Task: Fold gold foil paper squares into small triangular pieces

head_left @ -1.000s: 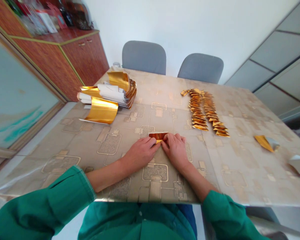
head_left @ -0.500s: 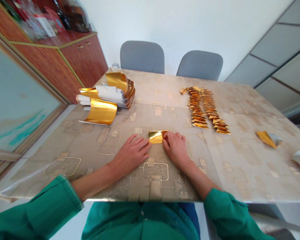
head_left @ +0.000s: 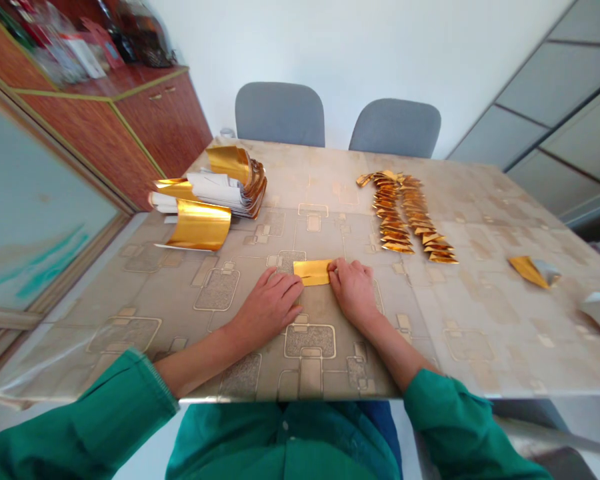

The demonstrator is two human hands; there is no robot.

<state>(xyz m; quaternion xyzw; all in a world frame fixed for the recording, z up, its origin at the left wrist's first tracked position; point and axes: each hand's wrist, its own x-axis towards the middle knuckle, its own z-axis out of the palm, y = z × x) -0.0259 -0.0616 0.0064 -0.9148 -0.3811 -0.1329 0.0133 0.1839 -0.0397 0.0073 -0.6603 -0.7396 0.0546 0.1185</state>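
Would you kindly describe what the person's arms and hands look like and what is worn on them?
Both arms wear green long sleeves pushed up toward the elbows, with ribbed cuffs, leaving the forearms bare. The left hand and right hand are bare: no gloves, rings or watch visible.

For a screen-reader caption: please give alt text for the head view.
Two hands, left and right, press a gold foil piece flat on a patterned table; folded gold pieces lie beyond, foil sheets far left.
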